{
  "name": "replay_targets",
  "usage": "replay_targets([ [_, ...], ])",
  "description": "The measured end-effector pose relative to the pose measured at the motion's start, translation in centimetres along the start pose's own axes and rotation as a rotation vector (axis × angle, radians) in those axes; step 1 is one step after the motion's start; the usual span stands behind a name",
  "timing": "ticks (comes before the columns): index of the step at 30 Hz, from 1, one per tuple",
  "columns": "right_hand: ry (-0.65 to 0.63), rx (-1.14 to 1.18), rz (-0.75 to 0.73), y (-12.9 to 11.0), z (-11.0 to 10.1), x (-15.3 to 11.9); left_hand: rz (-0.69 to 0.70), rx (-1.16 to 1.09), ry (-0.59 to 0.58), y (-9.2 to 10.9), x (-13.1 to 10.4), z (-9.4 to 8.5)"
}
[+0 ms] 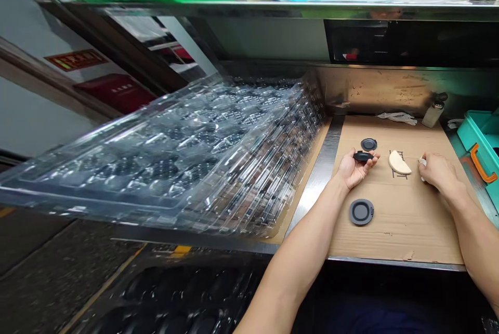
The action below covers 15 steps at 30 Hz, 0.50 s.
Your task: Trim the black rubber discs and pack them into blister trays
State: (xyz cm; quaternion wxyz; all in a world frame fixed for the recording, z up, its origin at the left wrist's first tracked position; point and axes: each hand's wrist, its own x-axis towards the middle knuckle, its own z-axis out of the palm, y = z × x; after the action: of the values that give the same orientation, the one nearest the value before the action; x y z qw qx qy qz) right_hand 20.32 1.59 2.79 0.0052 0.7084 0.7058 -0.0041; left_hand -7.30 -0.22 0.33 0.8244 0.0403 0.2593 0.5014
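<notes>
My left hand (354,169) is palm up, its fingers closed around a small black round plastic lid (363,156). Just beyond it, a similar dark round lid (368,144) lies on the cardboard sheet (409,230). Nearer to me rests a larger-looking grey round lid (361,212) with a small tab at its right side. Between my hands is a cream half-round pad (399,162) on black marks drawn on the cardboard. My right hand (437,170) is closed on a small white piece, mostly hidden by the fingers, perhaps a cloth or wipe.
Tall nested clear plastic trays (187,136) fill the left of the bench. A small bottle (433,110) and a white glove-like cloth (397,118) are at the back. A teal bin (481,139) with an orange handle stands right. A metal shelf (273,10) hangs overhead.
</notes>
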Motion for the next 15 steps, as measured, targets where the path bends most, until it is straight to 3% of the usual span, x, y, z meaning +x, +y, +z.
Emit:
replay_targets([
  [4,0.005,-0.019,-0.012,0.5,0.4,0.5,0.133,0.217,0.019,-0.9,0.2,0.1],
  [7,-0.006,0.008,-0.006,0.5,0.5,0.7,0.515,0.562,0.054,-2.2,0.1,0.2],
  [10,0.039,0.072,-0.082,0.2,0.3,0.8,0.848,0.834,-0.002,-3.1,-0.5,0.2],
  [12,0.118,0.165,-0.192,-0.5,0.1,0.6,0.910,0.899,-0.063,-3.3,-0.9,0.2],
  [15,0.228,0.415,-0.398,-2.1,-0.3,-0.4,0.874,0.843,-0.087,-3.3,-1.1,0.2],
])
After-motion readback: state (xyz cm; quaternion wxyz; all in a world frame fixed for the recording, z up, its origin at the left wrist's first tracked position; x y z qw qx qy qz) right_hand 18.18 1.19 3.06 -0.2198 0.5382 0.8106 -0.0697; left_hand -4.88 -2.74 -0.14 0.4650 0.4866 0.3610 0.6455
